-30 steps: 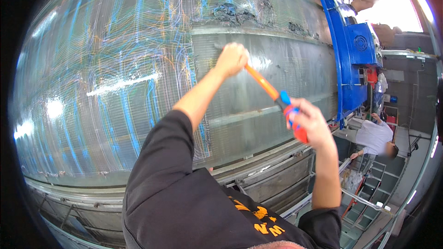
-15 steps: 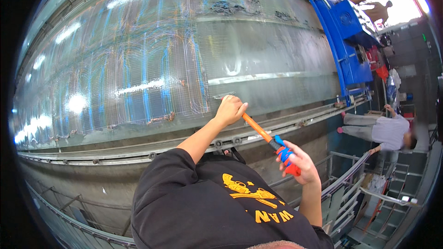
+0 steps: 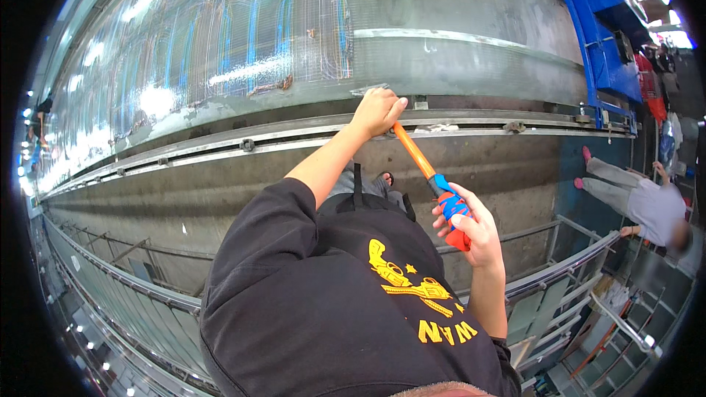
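Note:
A long orange-handled tool slants across in front of me. My left hand is closed around its far end, by the near edge of a long, wet-looking translucent panel. A thin greyish piece shows just beyond those fingers; the hand hides most of the tool's head. At the near end, past a black section, the handle has a blue and red wrapping. My right hand curls around this wrapping, thumb on top. Left of my left hand, fine blue and orange lines cover the panel.
A metal rail with small fittings runs along the panel's near side. At the right stands a blue machine frame. Another person is beyond the railing at the right. A second railing lies at the lower left.
My view has shifted, so the panel sits higher in the picture. The tool's far end has come toward me, to the panel's near edge. Both hands keep hold of the tool.

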Available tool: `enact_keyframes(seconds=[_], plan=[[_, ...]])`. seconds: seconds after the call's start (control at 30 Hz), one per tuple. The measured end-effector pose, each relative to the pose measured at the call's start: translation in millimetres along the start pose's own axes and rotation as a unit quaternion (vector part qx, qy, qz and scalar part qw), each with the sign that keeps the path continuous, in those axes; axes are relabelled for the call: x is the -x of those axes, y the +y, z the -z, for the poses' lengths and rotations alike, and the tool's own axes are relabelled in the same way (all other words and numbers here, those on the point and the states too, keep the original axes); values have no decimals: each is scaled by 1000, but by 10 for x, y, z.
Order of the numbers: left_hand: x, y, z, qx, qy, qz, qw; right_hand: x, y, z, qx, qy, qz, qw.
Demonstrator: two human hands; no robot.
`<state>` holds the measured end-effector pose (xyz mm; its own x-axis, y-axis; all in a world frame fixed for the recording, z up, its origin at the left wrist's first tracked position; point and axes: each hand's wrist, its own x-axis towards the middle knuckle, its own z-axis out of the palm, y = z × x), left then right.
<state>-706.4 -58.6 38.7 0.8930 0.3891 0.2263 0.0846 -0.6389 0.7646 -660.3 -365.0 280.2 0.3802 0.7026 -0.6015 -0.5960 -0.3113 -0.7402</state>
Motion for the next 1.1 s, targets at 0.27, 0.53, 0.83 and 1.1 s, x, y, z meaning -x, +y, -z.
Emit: enact_keyframes(seconds=[0.27,0.53,0.83,1.1], plan=[[-254,-489,10,4,5,-84,996,-263,-542,-201,-39,2,-121,992],[-433,-751,15,87,156,-37,983,-790,-1204,-598,51,110,-186,975],[-1286,-1332,403,138,138,-35,980,-1803,-2080,-1002,83,140,-222,961],[-2693,-2217,954,111,168,-86,976,-3096,-2682,-1198,93,153,-169,969]])
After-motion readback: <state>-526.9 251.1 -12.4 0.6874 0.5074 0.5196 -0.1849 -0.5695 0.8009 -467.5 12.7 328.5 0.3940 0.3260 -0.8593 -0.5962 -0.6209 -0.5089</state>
